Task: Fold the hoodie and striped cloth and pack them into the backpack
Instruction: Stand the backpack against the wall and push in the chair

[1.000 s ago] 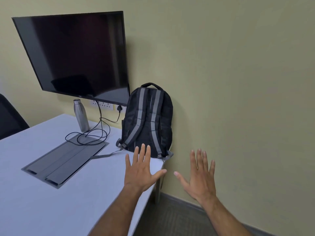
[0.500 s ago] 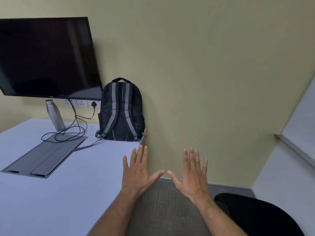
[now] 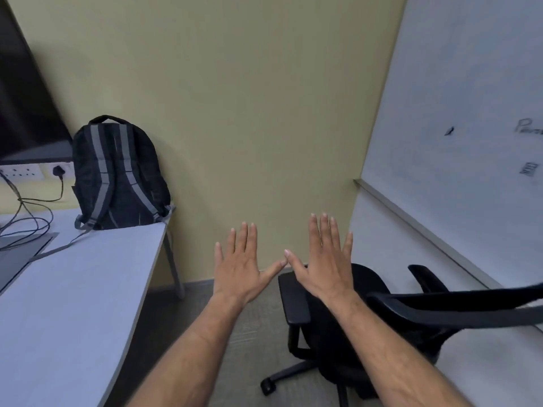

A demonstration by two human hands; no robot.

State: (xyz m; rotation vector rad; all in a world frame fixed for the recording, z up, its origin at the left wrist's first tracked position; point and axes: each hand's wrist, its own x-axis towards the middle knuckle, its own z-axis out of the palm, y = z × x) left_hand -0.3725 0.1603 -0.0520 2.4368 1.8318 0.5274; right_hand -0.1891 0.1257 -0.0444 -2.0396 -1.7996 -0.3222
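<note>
A black backpack with grey straps stands upright on the far corner of the white table, leaning on the yellow wall. My left hand and my right hand are held out in the air, palms down, fingers straight and spread, thumbs nearly touching. Both hold nothing and hover right of the table, above the floor and a chair. No hoodie or striped cloth is in view.
A black office chair stands at the lower right, under my right forearm. A whiteboard covers the right wall. At the left are a dark screen, wall sockets with a plug and loose cables.
The view has swung to the right: the backpack and screen slid toward the left edge, and the chair and whiteboard came into sight. Both hands stay spread and empty, thumbs now closer.
</note>
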